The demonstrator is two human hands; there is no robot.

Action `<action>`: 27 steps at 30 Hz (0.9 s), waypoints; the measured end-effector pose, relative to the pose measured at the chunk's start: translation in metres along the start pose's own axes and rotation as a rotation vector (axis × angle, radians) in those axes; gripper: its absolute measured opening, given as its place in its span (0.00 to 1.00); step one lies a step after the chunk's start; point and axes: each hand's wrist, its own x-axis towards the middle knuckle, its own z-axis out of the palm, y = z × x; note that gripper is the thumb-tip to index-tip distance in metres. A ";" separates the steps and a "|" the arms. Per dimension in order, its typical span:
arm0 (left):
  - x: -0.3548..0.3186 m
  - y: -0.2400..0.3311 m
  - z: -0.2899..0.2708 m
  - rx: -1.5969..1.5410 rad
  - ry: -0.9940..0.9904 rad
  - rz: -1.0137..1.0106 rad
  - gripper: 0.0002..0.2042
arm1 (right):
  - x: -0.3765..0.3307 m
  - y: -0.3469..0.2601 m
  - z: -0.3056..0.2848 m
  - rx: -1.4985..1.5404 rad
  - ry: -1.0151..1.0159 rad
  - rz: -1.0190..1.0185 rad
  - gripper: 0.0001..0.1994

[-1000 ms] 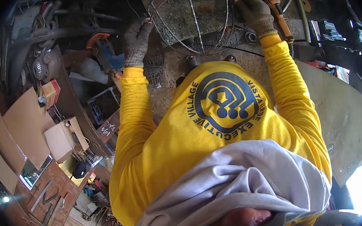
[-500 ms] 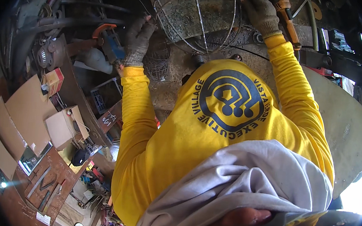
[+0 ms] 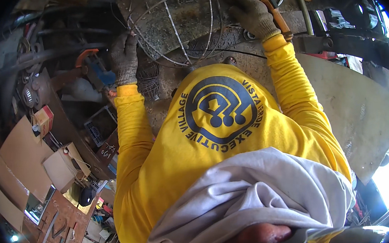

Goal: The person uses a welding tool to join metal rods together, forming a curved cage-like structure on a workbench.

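Metal frame (image 3: 171,23) is flanked: left hand (image 3: 124,59) at left, right hand (image 3: 251,16) at right | no long axis seen | finger closure can't be told

Cardboard sheets (image 3: 24,150) near a box (image 3: 57,170)

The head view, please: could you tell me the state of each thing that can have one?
Left hand, gloved, beside the wire frame; grip unclear
Right hand, gloved; grip unclear
Wire frame, curved, open-sided
Orange tool, beside the right hand; on or off unclear
Cardboard box, flap raised
Grey cloth, draped in folds
Yellow sleeves, rolled down
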 end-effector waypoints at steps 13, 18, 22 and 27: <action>-0.003 -0.009 -0.003 -0.059 0.018 -0.094 0.15 | 0.011 -0.014 0.024 -0.163 0.041 0.160 0.18; -0.008 0.001 0.004 -0.049 0.064 -0.076 0.16 | 0.008 -0.028 0.012 -0.030 0.058 0.135 0.15; -0.006 -0.001 0.002 0.115 0.096 -0.040 0.19 | 0.006 -0.019 0.028 -0.226 0.099 0.088 0.17; -0.005 -0.007 0.011 0.206 0.097 -0.043 0.21 | 0.002 -0.006 0.037 -0.231 0.121 0.067 0.17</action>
